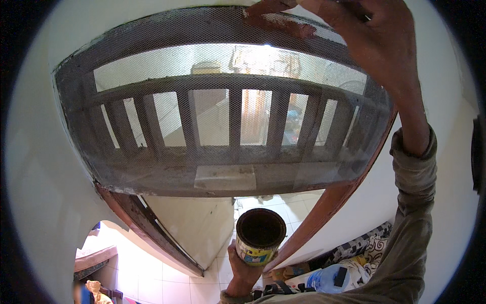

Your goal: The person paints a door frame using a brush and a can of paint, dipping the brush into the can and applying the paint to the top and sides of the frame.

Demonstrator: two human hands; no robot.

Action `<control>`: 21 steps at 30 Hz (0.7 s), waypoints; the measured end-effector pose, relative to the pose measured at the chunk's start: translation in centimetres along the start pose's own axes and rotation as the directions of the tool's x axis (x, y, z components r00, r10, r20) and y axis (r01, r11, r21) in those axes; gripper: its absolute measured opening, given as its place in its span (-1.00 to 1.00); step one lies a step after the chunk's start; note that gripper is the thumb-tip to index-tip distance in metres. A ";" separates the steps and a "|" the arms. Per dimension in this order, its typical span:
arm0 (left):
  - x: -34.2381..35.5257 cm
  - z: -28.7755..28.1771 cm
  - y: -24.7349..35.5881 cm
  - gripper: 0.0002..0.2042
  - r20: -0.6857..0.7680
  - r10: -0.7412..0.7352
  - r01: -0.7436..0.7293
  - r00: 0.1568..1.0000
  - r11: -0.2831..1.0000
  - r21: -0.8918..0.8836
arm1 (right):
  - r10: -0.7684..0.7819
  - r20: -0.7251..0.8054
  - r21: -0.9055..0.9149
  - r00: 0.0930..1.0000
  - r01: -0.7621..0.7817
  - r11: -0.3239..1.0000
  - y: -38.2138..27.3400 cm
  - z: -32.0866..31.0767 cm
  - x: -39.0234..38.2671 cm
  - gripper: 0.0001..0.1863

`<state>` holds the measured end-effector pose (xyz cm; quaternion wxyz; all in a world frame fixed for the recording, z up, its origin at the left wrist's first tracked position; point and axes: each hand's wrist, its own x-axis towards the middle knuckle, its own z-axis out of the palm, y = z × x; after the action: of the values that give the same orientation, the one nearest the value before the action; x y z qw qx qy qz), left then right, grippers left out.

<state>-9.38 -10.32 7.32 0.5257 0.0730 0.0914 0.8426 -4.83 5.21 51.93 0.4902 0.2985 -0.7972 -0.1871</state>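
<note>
My left hand (244, 269) grips a round tin (257, 253) low in the middle, its open top facing me. The tin has a dark, stained inside and a yellow, white and blue label. Up at the top right my right hand (372, 38) is raised against the top of a dark wooden frame (202, 28). Its fingers are bent together, and the upper edge of the picture cuts them off. What they hold cannot be made out. Beside them, a reddish-brown patch (288, 25) shows on the frame's top. Fine mesh (212, 109) covers the barred wooden panel.
Below the panel, reddish-brown door posts (324, 218) flank a doorway, with a pale door (192, 228) at its left. A large clear bottle (326, 278) and patterned cloth (375, 245) lie at the lower right. A bed edge (96, 258) shows at the lower left.
</note>
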 end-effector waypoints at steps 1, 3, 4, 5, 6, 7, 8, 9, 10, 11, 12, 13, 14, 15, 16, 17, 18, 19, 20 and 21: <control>0.1 -0.6 -0.2 -0.54 0.018 0.032 -0.033 0.999 0.996 0.081 | 0.089 0.017 0.024 0.996 -0.089 0.996 -2.3 -0.3 0.9 -0.90; 0.1 -1.3 -0.4 -0.53 0.048 0.045 -0.051 0.998 0.991 0.121 | 0.180 0.035 0.044 0.983 -0.181 0.982 -2.5 -0.4 1.1 -0.91; 0.1 -1.4 -0.3 -0.52 0.051 0.040 -0.045 0.998 0.993 0.106 | 0.072 0.026 0.044 0.997 -0.074 0.996 -0.5 0.1 0.4 -0.91; 0.2 -1.6 -0.4 -0.51 0.058 0.027 -0.032 0.998 0.996 0.087 | 0.017 0.027 0.041 1.000 -0.018 0.999 0.0 0.2 0.2 -0.91; 0.3 -1.7 -0.4 -0.52 0.040 -0.016 0.017 0.999 1.000 -0.013 | -0.037 0.026 0.035 0.999 0.036 0.999 0.3 0.3 0.0 -0.91; 0.3 -1.6 -0.5 -0.53 0.025 -0.064 0.067 0.998 0.991 -0.116 | -0.030 0.018 0.034 0.999 0.029 0.999 -0.1 0.1 0.3 -0.91; 0.3 -1.4 -0.6 -0.53 0.025 -0.070 0.072 0.997 0.991 -0.116 | -0.024 0.014 0.032 1.000 0.024 0.999 -0.1 0.1 0.4 -0.91; 0.4 -1.1 -0.7 -0.52 -0.002 -0.053 0.053 0.999 0.998 -0.032 | -0.019 0.012 0.032 1.000 0.019 0.999 -0.1 0.1 0.5 -0.91; 0.3 -0.8 -0.7 -0.51 -0.028 -0.027 0.028 0.999 0.998 0.058 | -0.039 0.053 -0.039 0.998 0.041 0.998 0.3 0.2 0.7 -0.90; 0.3 -1.0 -0.7 -0.51 -0.030 -0.024 0.026 0.999 0.998 0.061 | -0.049 0.072 -0.074 0.996 0.055 0.996 0.6 0.3 0.8 -0.90; 0.2 -1.4 -0.8 -0.48 -0.032 -0.017 0.020 0.999 0.997 0.078 | -0.055 0.091 -0.108 0.994 0.065 0.992 0.9 0.4 0.8 -0.89; 0.2 -1.3 -0.8 -0.46 -0.032 -0.017 0.020 0.999 0.996 0.083 | -0.097 0.036 -0.071 0.995 0.099 0.993 0.8 0.6 1.2 -0.89; 0.3 -1.1 -0.9 -0.45 -0.029 -0.016 0.019 0.999 0.996 0.087 | -0.115 0.009 -0.053 0.993 0.115 0.992 0.3 0.4 1.4 -0.88; 0.4 -0.7 -0.8 -0.42 -0.040 -0.056 0.057 0.998 0.998 0.022 | -0.136 -0.018 -0.036 0.991 0.135 0.990 -0.3 0.2 1.8 -0.88; 0.2 -0.4 -0.7 -0.39 -0.058 -0.093 0.091 0.994 0.995 -0.039 | 0.020 0.087 -0.112 0.996 -0.010 0.994 -2.6 -0.6 2.5 -0.88; -0.2 0.0 -0.8 -0.39 -0.059 -0.091 0.089 0.994 0.995 -0.037 | 0.096 0.132 -0.155 0.987 -0.075 0.985 -3.0 -0.7 2.8 -0.88; -0.6 0.5 -1.0 -0.38 -0.035 0.092 -0.075 0.995 0.935 0.348 | 0.176 0.175 -0.203 0.969 -0.139 0.969 -3.4 -0.7 2.9 -0.88; -0.7 0.5 -1.1 -0.38 0.010 0.167 -0.148 0.986 0.842 0.519 | 0.149 0.110 -0.139 0.983 -0.133 0.981 -2.6 0.1 2.6 -0.89; -0.6 0.5 -1.1 -0.37 0.058 0.242 -0.217 0.969 0.713 0.667 | 0.141 0.077 -0.107 0.987 -0.132 0.985 -2.3 0.0 2.3 -0.89; -0.2 0.1 -0.8 -0.41 -0.001 0.078 -0.074 0.997 0.947 0.311 | 0.127 0.045 -0.077 0.991 -0.123 0.989 -2.1 0.1 2.3 -0.90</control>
<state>-8.56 -10.19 7.23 0.4742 0.1530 0.2235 0.8377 -5.06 2.08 52.16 0.4914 0.2249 -0.8190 -0.1926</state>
